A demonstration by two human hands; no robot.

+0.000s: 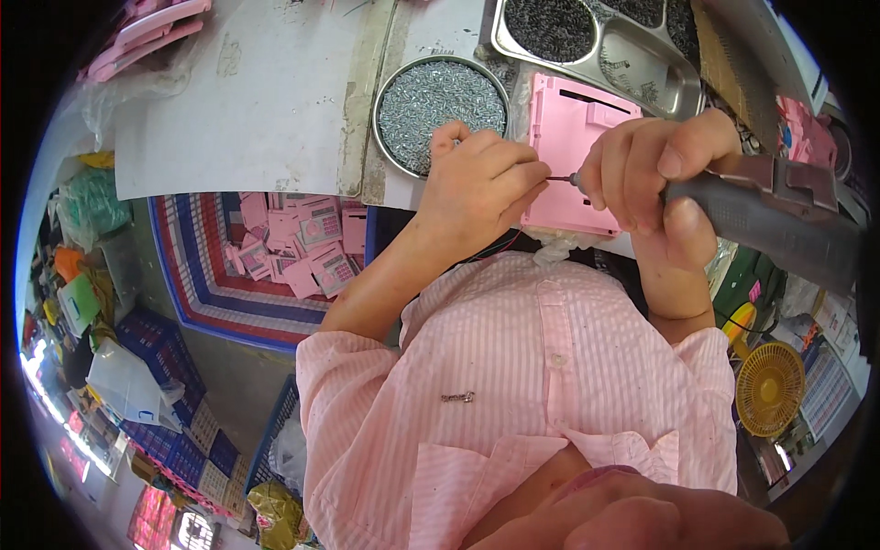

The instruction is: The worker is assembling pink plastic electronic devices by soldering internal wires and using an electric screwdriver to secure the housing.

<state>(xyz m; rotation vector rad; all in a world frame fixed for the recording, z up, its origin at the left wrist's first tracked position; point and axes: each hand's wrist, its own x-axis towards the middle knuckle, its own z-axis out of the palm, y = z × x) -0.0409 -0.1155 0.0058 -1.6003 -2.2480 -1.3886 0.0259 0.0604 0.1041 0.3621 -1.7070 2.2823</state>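
Observation:
My right hand [660, 170] grips a dark grey electric screwdriver [770, 211], held nearly level, its thin bit pointing left. My left hand [481, 183] is closed, thumb and fingertips pinched at the tip of that bit; whatever they hold is too small or hidden to make out. Under both hands lies a pink plastic housing [577, 115] with a dark slot along its far edge. Just beyond my left hand, a round metal dish [378, 124] is full of small silvery screws [445, 101].
A metal compartment tray [632, 60] with dark springs and small parts sits at the far right of the worktable [257, 101]. Below the table's left edge, a striped basket [197, 298] holds pink calculator-like units [316, 229]. Pink parts [151, 37] lie far left. A yellow basket [770, 390] stands at right.

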